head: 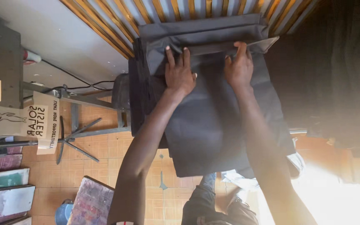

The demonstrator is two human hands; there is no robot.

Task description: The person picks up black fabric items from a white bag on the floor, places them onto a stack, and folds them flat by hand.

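A dark grey piece of fabric (213, 121) lies spread over a small dark platform, hanging off its near edge. A folded band of the same cloth (205, 35) runs across the far side. My left hand (179, 73) presses flat on the fabric just below that fold, fingers apart. My right hand (239, 66) rests beside it, its fingertips at the edge of the fold, near a loose corner (269, 41) that sticks out to the right. Neither hand clearly pinches the cloth.
A wall of orange and grey corrugated stripes (117, 21) stands behind the platform. A metal stand (73, 133) and a paper sign (42, 121) sit at the left on an orange tiled floor (101, 154). Framed boards (5, 196) lean at lower left. Dark cloth (334, 75) hangs at right.
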